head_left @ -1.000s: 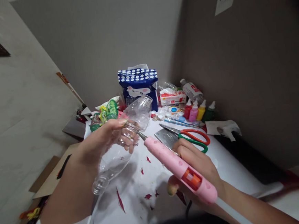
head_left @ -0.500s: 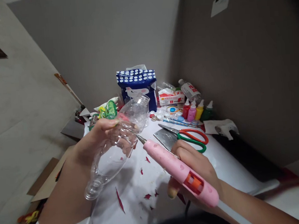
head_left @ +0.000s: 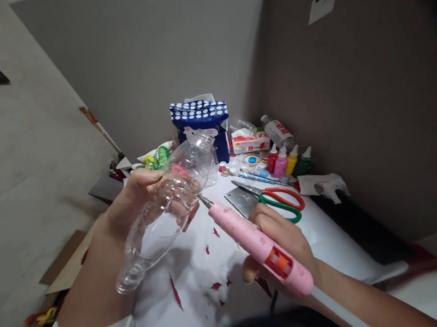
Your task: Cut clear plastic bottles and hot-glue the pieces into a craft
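Now holds the near end of the clear plastic bottle form point(head_left: 158, 233) farther left than before, gripping its middle above the desk point(head_left: 200, 311) between thumb and curled fingers of the left hand point(head_left: 148, 191). Clasps the pink glue gun point(head_left: 242, 232) in closed fingers of the right hand point(head_left: 284, 234), pointing its nozzle left at the form's middle.

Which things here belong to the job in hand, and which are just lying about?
In use, it seems: clear bottle parts in left hand; pink glue gun in right hand.
Apparently lying about: scissors, red scraps, squeeze bottles, blue packet.
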Action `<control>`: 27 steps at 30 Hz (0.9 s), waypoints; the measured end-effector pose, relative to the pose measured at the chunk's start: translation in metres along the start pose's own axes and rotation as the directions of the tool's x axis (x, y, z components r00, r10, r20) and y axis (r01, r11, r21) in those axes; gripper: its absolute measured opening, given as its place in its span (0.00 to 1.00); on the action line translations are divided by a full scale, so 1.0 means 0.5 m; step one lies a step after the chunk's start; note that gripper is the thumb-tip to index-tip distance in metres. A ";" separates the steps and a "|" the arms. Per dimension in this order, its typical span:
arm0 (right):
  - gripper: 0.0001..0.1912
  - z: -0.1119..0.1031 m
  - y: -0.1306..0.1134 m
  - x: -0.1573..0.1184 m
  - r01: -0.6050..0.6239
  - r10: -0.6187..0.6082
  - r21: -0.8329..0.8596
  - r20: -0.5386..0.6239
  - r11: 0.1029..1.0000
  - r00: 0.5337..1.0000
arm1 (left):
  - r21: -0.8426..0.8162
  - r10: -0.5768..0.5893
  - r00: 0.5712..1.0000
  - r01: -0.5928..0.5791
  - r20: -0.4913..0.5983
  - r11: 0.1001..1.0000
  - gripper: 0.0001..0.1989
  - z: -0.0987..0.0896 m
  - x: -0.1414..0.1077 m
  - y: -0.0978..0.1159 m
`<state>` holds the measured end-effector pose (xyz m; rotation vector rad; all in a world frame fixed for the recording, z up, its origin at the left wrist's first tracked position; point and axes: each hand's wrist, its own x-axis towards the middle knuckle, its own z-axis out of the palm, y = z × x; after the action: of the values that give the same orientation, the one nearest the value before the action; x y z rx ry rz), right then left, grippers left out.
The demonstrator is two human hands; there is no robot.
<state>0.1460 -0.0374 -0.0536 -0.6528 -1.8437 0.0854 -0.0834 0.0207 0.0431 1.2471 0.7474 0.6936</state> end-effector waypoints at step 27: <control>0.29 0.001 -0.004 -0.017 -0.237 0.251 0.257 -0.023 0.937 0.968 | 0.019 0.041 0.994 -0.039 -0.098 0.999 0.22 -0.006 -0.014 0.010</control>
<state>0.1465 -0.0433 -0.0604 -0.6937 -1.6552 0.4549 -0.0901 0.0176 0.0485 1.2536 0.8126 0.7874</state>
